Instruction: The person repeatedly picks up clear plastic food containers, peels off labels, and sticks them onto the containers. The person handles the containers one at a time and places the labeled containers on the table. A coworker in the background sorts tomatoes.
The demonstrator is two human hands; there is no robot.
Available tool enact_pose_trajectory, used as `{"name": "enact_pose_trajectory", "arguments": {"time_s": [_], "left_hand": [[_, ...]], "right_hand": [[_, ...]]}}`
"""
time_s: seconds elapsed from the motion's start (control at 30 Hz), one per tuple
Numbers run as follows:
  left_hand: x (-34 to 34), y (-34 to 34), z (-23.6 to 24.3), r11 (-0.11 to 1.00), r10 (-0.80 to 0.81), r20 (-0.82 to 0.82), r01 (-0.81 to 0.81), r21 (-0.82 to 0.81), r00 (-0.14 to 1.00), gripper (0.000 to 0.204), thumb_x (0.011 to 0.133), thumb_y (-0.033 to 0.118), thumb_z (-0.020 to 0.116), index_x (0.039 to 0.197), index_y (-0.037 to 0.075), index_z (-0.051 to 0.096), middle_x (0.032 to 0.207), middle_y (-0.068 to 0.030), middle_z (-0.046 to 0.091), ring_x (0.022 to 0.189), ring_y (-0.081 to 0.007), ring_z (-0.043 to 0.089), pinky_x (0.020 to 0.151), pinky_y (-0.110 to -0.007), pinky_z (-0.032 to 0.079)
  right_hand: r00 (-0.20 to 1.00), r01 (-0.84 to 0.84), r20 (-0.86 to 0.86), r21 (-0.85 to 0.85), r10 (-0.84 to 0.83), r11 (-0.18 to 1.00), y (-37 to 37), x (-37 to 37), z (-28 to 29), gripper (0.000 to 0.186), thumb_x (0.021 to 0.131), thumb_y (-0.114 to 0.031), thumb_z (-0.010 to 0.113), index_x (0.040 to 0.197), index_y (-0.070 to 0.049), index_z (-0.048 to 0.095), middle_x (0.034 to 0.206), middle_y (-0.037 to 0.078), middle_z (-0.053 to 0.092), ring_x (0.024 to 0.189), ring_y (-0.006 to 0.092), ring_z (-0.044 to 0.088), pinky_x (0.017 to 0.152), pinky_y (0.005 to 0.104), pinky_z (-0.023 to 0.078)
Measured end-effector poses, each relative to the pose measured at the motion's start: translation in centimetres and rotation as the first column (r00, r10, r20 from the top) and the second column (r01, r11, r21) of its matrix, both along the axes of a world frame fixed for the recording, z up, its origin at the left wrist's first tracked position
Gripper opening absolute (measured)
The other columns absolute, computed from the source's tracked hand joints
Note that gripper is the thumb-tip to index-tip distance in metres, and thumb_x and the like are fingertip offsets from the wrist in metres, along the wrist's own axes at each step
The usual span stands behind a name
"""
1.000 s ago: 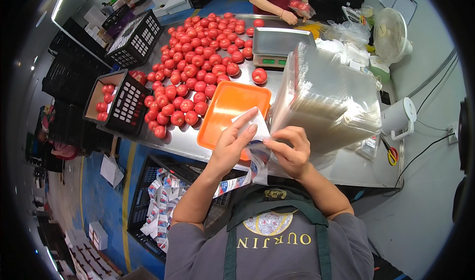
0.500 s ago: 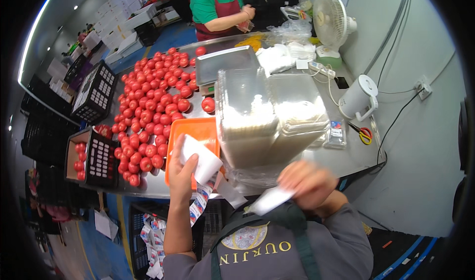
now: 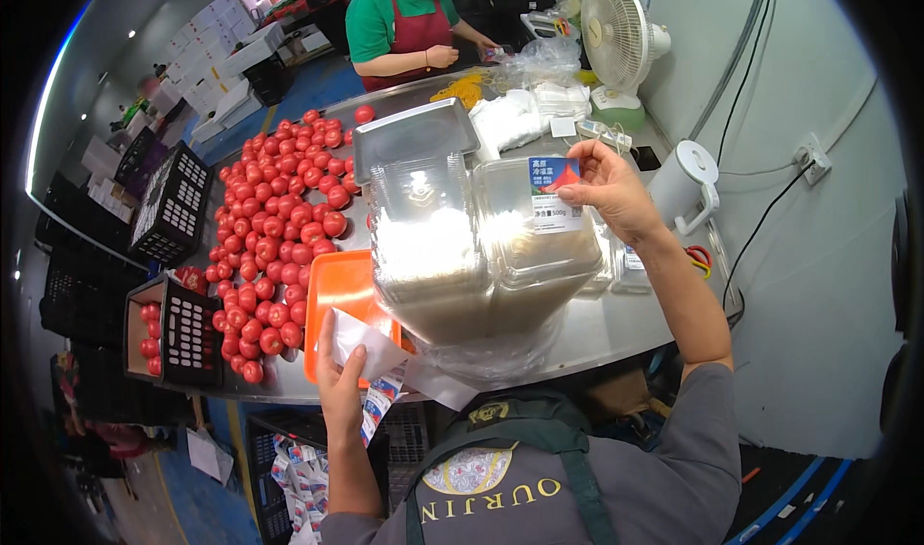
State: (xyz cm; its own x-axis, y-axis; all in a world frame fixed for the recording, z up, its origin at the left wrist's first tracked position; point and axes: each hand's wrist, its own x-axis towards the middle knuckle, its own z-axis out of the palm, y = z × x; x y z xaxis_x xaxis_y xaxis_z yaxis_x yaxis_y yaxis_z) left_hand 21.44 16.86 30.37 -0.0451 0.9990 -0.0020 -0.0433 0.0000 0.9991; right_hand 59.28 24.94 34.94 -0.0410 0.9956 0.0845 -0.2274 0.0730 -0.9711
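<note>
My right hand pinches a printed blue-and-white label over the top of the right stack of clear plastic boxes. Whether the label touches the lid I cannot tell. My left hand is closed around a white roll of labels, in front of the orange tray. From the roll a strip of printed labels hangs past the table edge. A second stack of clear boxes stands just left of the first.
Many tomatoes cover the table's left part, beside a black crate. Behind the stacks lies a metal tray. A fan, a white kettle and scissors line the right side. A co-worker stands across the table.
My right hand has moved up and forward from near my chest to the right stack, carrying the label, whose printed face now shows. My left hand has shifted slightly lower, still holding the roll.
</note>
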Motion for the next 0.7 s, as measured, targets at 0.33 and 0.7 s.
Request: {"name": "enact_pose_trajectory", "arguments": {"time_s": [0.33, 0.7], "left_hand": [[0.7, -0.3, -0.2, 0.997, 0.071, 0.008, -0.071, -0.023, 0.997, 0.064, 0.076, -0.010, 0.044, 0.138, -0.004, 0.027, 0.135, -0.0144, 0.037, 0.117, -0.0188, 0.045, 0.096, -0.029, 0.037], [-0.6, -0.8, -0.4, 0.999, 0.050, 0.015, -0.050, -0.010, 0.999, 0.063, 0.079, -0.004, 0.051, 0.138, -0.002, 0.027, 0.132, -0.0137, 0.039, 0.116, -0.0194, 0.044, 0.097, -0.030, 0.035]], "right_hand": [[0.993, 0.056, 0.095, 0.110, -0.067, 0.992, 0.3, -1.0, -1.6, 0.040, 0.072, 0.005, 0.070, 0.104, -0.002, 0.046, 0.096, 0.006, 0.052, 0.082, 0.0100, 0.058, 0.071, 0.0203, 0.050], [0.506, 0.001, 0.675, 0.622, -0.537, 0.783, -0.4, -1.6, -1.0, 0.053, 0.067, -0.011, 0.074, 0.113, -0.006, 0.049, 0.108, 0.013, 0.051, 0.107, 0.0299, 0.045, 0.093, 0.0389, 0.035]]}}
